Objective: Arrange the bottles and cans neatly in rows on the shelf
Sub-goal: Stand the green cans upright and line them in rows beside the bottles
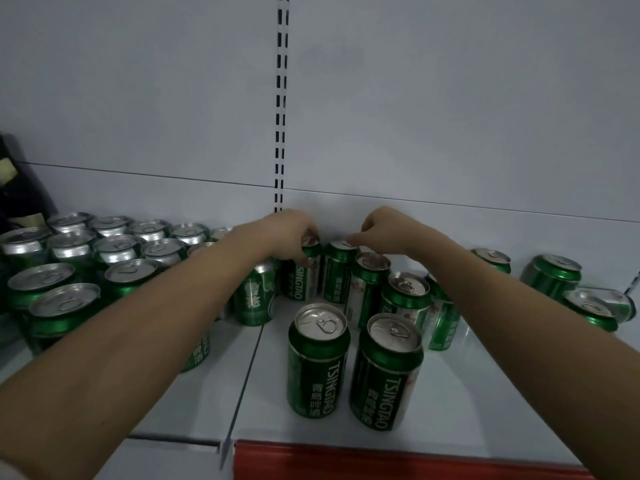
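My left hand (289,233) has its grip curled round the back-row can (304,271), upright against the shelf (485,393) wall. Just right of that grip stands its neighbour can (337,271); my right hand (377,230) pinches at its rim, so it's nearer.

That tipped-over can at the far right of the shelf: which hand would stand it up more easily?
Probably the right hand. The tipped can lies on that arm's side, and this hand only pinches a can's rim. The left hand grips another can, farther away.
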